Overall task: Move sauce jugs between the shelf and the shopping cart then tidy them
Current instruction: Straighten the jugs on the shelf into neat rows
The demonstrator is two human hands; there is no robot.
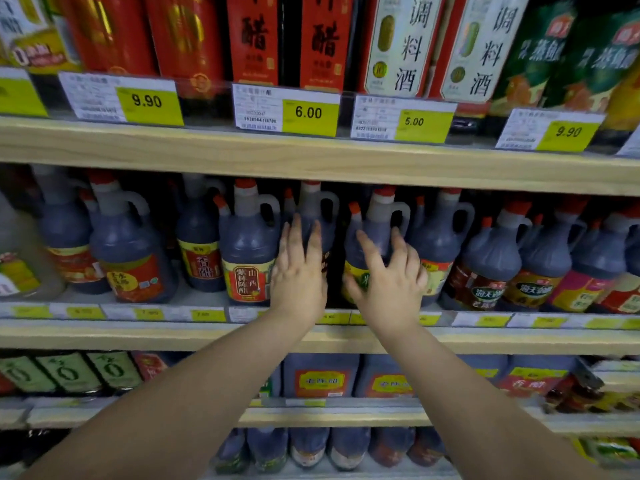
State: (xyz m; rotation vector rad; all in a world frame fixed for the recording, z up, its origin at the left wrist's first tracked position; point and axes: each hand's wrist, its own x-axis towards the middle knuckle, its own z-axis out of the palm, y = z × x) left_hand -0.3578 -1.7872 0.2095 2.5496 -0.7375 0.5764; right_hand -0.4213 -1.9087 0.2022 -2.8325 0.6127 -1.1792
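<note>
A row of dark sauce jugs with orange caps and side handles stands on the middle shelf (207,336). My left hand (299,271) lies flat, fingers spread, against the front of one jug (320,216) set slightly back in the row. My right hand (388,275) rests with fingers apart on the neighbouring jug (375,223), covering most of its yellow-green label. Neither hand wraps a handle. To the left stands a jug with a red and yellow label (247,258). No shopping cart is in view.
The upper shelf (311,161) carries red and white bottles behind yellow price tags reading 9.90, 6.00 and 5.00. More jugs (485,268) crowd the middle shelf to the right. Lower shelves hold square dark jugs (320,375) and small bottles.
</note>
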